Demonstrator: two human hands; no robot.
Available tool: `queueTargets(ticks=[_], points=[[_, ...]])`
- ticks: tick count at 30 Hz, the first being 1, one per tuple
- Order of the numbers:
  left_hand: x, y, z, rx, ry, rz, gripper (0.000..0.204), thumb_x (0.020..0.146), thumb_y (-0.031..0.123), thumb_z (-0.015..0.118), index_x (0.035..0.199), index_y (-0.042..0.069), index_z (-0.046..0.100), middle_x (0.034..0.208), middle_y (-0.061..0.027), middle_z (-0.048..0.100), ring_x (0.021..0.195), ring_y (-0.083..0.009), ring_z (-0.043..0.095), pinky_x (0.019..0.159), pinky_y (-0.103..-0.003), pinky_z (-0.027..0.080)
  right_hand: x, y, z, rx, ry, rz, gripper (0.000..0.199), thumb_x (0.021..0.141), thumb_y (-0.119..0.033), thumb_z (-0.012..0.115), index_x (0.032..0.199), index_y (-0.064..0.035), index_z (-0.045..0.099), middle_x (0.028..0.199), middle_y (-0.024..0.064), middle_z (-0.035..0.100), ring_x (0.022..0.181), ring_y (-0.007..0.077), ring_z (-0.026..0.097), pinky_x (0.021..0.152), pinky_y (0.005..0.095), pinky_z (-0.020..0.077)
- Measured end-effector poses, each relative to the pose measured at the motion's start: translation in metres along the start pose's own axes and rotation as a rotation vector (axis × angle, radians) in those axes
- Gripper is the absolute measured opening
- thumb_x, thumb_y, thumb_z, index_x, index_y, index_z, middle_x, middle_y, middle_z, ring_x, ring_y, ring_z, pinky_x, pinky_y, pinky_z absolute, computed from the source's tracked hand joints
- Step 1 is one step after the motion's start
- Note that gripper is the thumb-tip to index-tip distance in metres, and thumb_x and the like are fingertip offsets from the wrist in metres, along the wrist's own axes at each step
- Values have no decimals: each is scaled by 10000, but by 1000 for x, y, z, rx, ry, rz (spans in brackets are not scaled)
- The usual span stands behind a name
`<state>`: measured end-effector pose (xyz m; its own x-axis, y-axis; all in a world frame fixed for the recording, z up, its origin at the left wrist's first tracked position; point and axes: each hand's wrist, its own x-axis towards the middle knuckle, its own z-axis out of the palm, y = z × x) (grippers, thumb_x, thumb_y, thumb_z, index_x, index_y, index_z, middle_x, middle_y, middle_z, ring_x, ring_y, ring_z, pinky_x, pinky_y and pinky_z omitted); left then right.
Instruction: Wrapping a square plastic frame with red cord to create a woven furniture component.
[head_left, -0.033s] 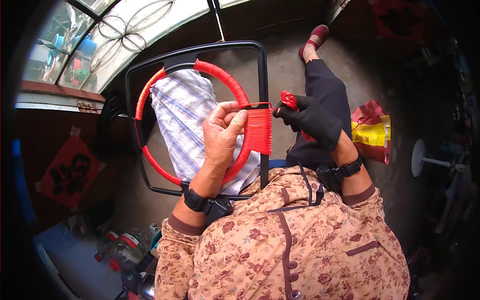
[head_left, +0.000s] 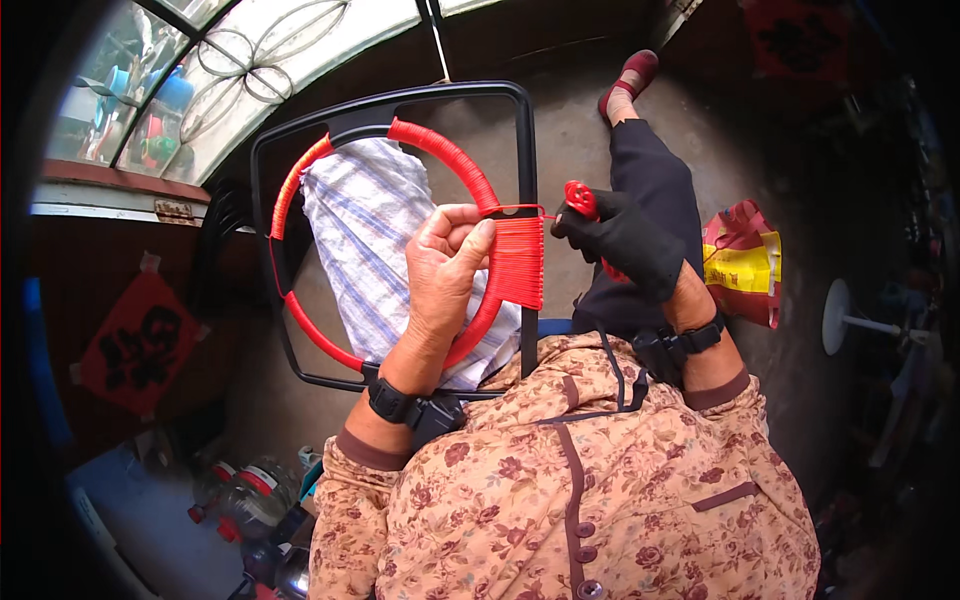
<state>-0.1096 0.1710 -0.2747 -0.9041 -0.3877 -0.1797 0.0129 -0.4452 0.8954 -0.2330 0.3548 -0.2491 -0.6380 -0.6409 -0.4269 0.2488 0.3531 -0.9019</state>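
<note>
A black square metal frame (head_left: 527,170) stands tilted over the person's lap, and everything here sits against it. Inside it runs a round ring wrapped in red cord (head_left: 455,160), touching the frame's top and right bars. The bare left hand (head_left: 445,270) is clenched on the ring's right side, thumb beside a dense block of red windings (head_left: 518,262). Just right of the frame, the black-gloved right hand (head_left: 625,240) is grasping a small red spool (head_left: 580,199); 1 taut cord strand links it to the windings. A blue-striped white cloth (head_left: 370,230) lies behind the ring.
</note>
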Motion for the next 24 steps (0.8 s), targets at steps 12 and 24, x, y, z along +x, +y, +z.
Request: queueTargets(ticks=[12,24], points=[[2,-1,-2,25,-8,-34,170,926,98,670,1023,2,568,900,-86,714,755,-100,683,638,-210,554,-17,-17,-12,1,237,177,204,907,-224,675,857,-27,686,756,-6,639,710,75,557,662,233,451],[2,0,2,-170,-164,-212,256,965,143,620,1148,-25,559,994,-96,697,841,-119,688,747,-262,577,-28,-7,-51,253,147,-170,184,945,-187,641,1052,-38,656,845,18,653,680,52,536,622,215,465]])
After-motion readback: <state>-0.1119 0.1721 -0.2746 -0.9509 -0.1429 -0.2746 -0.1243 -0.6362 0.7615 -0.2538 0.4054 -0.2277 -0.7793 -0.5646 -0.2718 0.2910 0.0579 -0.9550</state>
